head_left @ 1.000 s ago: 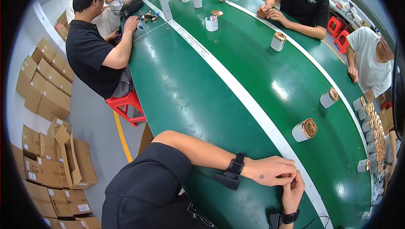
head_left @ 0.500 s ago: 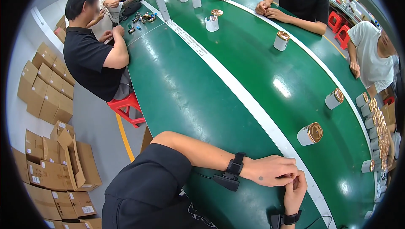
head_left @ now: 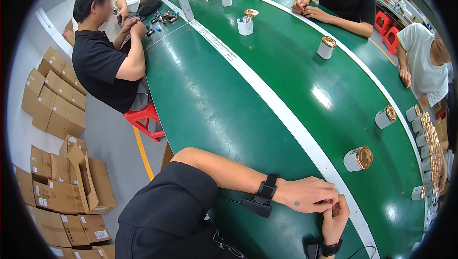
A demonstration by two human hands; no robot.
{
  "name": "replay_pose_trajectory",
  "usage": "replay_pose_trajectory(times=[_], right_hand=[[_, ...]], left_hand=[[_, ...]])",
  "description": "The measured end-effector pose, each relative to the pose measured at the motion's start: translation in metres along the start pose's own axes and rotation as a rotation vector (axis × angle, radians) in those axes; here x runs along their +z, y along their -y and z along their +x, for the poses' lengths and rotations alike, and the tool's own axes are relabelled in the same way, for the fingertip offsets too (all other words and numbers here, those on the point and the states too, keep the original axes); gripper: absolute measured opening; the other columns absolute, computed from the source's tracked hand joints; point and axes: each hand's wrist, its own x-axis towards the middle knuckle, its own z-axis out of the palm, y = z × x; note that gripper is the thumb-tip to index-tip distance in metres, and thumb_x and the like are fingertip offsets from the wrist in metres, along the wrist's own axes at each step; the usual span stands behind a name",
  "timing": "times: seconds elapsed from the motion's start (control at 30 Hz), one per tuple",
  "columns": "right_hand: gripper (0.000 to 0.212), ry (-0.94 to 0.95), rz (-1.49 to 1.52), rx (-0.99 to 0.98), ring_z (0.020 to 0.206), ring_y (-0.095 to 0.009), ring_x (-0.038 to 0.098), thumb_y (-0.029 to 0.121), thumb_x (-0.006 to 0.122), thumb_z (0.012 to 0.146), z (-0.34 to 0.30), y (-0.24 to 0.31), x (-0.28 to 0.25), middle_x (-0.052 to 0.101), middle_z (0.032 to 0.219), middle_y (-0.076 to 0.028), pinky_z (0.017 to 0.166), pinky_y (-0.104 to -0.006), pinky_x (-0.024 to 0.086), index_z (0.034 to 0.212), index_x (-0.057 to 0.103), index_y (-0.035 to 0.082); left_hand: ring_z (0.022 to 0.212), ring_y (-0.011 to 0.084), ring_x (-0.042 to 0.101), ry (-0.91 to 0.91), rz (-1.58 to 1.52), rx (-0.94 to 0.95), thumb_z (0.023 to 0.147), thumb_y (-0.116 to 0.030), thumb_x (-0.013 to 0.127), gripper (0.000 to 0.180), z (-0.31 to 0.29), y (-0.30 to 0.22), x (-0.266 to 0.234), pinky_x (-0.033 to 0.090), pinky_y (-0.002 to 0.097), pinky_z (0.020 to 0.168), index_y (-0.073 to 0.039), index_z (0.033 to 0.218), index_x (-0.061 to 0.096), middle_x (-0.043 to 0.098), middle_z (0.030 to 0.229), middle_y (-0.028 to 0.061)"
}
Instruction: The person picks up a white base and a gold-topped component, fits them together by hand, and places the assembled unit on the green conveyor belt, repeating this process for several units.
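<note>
While near the white strip (head_left: 327,167), left hand (head_left: 307,195) palm-down against right hand (head_left: 337,217).

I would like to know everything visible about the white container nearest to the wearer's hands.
The white container has smooth, plastic-looking, curved sides and a shiny, copper-coloured round top. It appears upright on the green surface, right of the white strip. Only that surface touches it; its inside is hidden.

White-and-copper canister (head_left: 357,159); green belt (head_left: 296,82)
</note>
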Motion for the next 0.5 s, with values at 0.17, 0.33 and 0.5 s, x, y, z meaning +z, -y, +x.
replay_pose_trajectory(times=[0.17,0.33,0.5], right_hand=[[0.014,0.007,0.065,0.016,0.086,-0.009,0.053,-0.009,0.048,0.088,0.0029,0.0056,0.0044,0.054,0.093,-0.001,0.081,-0.0223,0.044,0.098,0.051,0.001],[0.016,0.024,0.083,0.005,0.085,-0.009,0.052,-0.009,0.047,0.087,0.0059,0.0051,0.0064,0.053,0.093,-0.001,0.082,-0.0228,0.044,0.098,0.051,0.001],[0.012,0.006,0.057,-0.018,0.082,-0.011,0.056,-0.008,0.048,0.089,0.0081,0.0009,0.0044,0.054,0.090,-0.004,0.077,-0.0236,0.047,0.096,0.049,0.001]], left_hand=[[0.076,0.0276,0.062,0.006,-0.180,-0.115,0.095,-0.012,0.063,0.012,0.0026,-0.0007,-0.0039,0.049,0.0411,0.065,-0.006,0.103,0.055,0.060,0.086,0.0084],[0.076,0.0262,0.061,0.038,-0.222,-0.149,0.095,-0.011,0.063,0.015,0.0024,0.0007,-0.0070,0.048,0.0404,0.065,-0.007,0.106,0.054,0.060,0.084,0.0072],[0.076,0.0254,0.059,0.057,-0.239,-0.146,0.093,-0.010,0.064,0.017,0.0027,0.0023,-0.0094,0.047,0.0400,0.065,-0.007,0.106,0.054,0.058,0.084,0.0062]])
